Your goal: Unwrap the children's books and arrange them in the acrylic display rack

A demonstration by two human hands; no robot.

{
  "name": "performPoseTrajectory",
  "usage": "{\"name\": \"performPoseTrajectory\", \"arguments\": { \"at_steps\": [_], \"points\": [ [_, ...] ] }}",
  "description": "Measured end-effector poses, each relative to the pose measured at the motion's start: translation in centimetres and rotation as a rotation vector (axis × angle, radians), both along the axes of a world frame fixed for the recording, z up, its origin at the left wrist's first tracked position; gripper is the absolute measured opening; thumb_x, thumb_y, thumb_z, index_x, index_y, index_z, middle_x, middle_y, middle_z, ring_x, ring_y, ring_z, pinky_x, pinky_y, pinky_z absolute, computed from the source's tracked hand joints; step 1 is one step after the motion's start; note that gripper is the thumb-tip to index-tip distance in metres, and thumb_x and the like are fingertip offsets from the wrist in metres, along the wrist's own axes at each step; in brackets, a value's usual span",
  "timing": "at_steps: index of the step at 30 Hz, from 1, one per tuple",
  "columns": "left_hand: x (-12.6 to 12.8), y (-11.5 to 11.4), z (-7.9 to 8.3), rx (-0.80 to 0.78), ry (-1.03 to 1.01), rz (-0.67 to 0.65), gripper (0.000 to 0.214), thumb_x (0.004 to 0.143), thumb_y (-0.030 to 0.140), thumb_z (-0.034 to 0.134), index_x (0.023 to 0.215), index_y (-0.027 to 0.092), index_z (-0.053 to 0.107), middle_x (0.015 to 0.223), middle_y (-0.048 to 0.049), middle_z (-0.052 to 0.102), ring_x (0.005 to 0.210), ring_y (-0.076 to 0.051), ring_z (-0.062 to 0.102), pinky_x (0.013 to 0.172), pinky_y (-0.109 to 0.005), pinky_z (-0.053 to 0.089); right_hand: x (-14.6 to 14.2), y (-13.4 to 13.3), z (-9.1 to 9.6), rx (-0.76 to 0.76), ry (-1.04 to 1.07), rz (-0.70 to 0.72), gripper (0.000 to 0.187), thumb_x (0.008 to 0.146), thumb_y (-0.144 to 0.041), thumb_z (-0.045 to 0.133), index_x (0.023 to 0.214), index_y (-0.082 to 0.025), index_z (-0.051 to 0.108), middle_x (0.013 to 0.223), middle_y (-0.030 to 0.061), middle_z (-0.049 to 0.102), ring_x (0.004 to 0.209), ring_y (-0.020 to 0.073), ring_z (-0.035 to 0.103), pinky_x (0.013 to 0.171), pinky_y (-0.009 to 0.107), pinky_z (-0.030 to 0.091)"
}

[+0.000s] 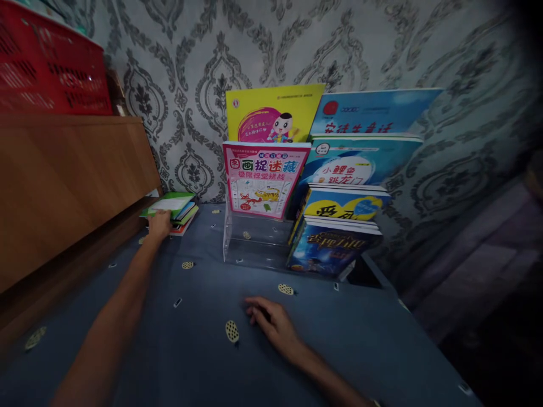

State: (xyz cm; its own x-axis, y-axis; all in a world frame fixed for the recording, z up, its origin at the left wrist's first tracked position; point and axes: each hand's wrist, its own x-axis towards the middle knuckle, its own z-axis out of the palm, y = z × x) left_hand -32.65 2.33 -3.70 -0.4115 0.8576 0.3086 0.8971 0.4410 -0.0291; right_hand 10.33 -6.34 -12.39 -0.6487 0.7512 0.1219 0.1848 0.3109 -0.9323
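Note:
My left hand [160,224] reaches to the far left, its fingers over the near edge of a green book [178,199] on top of a small stack; the grip looks closed, though the thumb is hidden. Below that book, the edges of other books [185,221] show in the pile. My right hand [275,325] is loosely curled over the blue patterned cloth [203,350], fingers apart from the thumb and nothing held. Ahead of it stands a clear acrylic book rack [254,257] with a pink picture book [266,181] and a yellow book [275,116] in its left column.
The rack's right column holds dark blue books [328,249], yellow-and-blue books [343,203], a teal book [365,161] and a blue book [373,110]. A wooden cabinet [72,181] with a red plastic basket [55,62] on top borders the left. Patterned wallpaper [190,85] lies behind.

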Motion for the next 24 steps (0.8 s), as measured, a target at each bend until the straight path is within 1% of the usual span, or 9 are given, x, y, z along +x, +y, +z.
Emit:
{"name": "performPoseTrajectory", "arguments": {
  "at_steps": [4,9,12,14,16,18,19,22,24],
  "points": [
    [0.3,-0.8,0.3,-0.015,0.05,-0.028,0.046,0.089,0.009,0.037,0.123,0.013,0.068,0.131,-0.0208,0.067,0.127,-0.034,0.059,0.103,-0.052,0.042,0.0,0.1,-0.4,0.022,-0.009,-0.009,0.044,0.097,-0.044,0.046,0.119,-0.015,0.071,0.091,0.0106,0.074,0.079,0.0209,0.071,0.078,0.035,0.056],
    [1.2,-1.7,0.4,-0.04,0.11,-0.078,0.042,0.09,0.009,0.038,0.116,0.012,0.07,0.12,-0.0219,0.07,0.117,-0.035,0.064,0.102,-0.05,0.042,-0.1,0.3,-0.8,0.017,0.028,-0.001,0.046,0.098,-0.048,0.047,0.118,-0.015,0.072,0.092,0.011,0.074,0.078,0.0207,0.071,0.076,0.034,0.056],
    [2.1,-2.4,0.2,-0.043,0.154,-0.128,0.04,0.089,0.009,0.041,0.118,0.013,0.069,0.12,-0.0211,0.069,0.119,-0.034,0.063,0.106,-0.051,0.04,-0.2,0.2,-0.7,0.011,0.032,0.0,0.046,0.097,-0.047,0.047,0.117,-0.015,0.072,0.093,0.0115,0.075,0.078,0.0208,0.071,0.076,0.035,0.057],
    [2.8,-2.8,0.0,-0.044,0.181,-0.169,0.039,0.092,0.012,0.041,0.119,0.014,0.068,0.122,-0.021,0.068,0.122,-0.034,0.06,0.109,-0.052,0.037,-0.1,0.2,-0.5,0.014,0.031,0.005,0.045,0.097,-0.046,0.047,0.117,-0.014,0.072,0.092,0.0118,0.075,0.078,0.0211,0.071,0.077,0.035,0.057],
    [3.5,-3.1,-0.4,-0.043,0.202,-0.202,0.038,0.095,0.019,0.042,0.123,0.012,0.066,0.126,-0.0223,0.066,0.126,-0.035,0.057,0.111,-0.053,0.036,-0.1,0.2,-0.3,0.022,0.028,0.016,0.045,0.097,-0.045,0.046,0.117,-0.014,0.072,0.092,0.0117,0.075,0.079,0.0215,0.072,0.077,0.035,0.056],
    [3.9,-3.3,-0.9,-0.034,0.215,-0.206,0.042,0.096,0.025,0.043,0.132,0.01,0.061,0.134,-0.0246,0.061,0.132,-0.037,0.052,0.112,-0.057,0.035,0.0,0.1,-0.1,0.037,0.025,0.018,0.044,0.097,-0.044,0.046,0.118,-0.014,0.072,0.09,0.0113,0.075,0.079,0.0219,0.072,0.076,0.035,0.056],
    [3.9,-3.4,-1.2,-0.031,0.216,-0.191,0.046,0.096,0.026,0.044,0.138,0.01,0.056,0.14,-0.0253,0.057,0.135,-0.039,0.048,0.112,-0.06,0.034,0.0,0.1,0.0,0.043,0.024,0.013,0.044,0.097,-0.044,0.046,0.117,-0.014,0.072,0.089,0.0111,0.075,0.079,0.0218,0.072,0.076,0.035,0.056],
    [3.8,-3.6,-1.9,-0.061,0.2,-0.117,0.061,0.092,0.015,0.042,0.153,0.014,0.041,0.158,-0.0227,0.042,0.146,-0.04,0.037,0.111,-0.067,0.033,0.0,0.0,0.1,0.041,0.029,0.005,0.042,0.097,-0.043,0.047,0.116,-0.015,0.072,0.091,0.0106,0.075,0.078,0.0208,0.071,0.076,0.034,0.056],
    [3.6,-3.8,-2.1,-0.103,0.18,-0.088,0.068,0.089,0.007,0.039,0.157,0.016,0.035,0.162,-0.0203,0.038,0.148,-0.039,0.035,0.111,-0.066,0.035,0.0,0.0,0.1,0.038,0.037,0.009,0.041,0.097,-0.042,0.047,0.115,-0.015,0.072,0.093,0.0104,0.075,0.079,0.0202,0.071,0.077,0.034,0.056]
  ]
}}
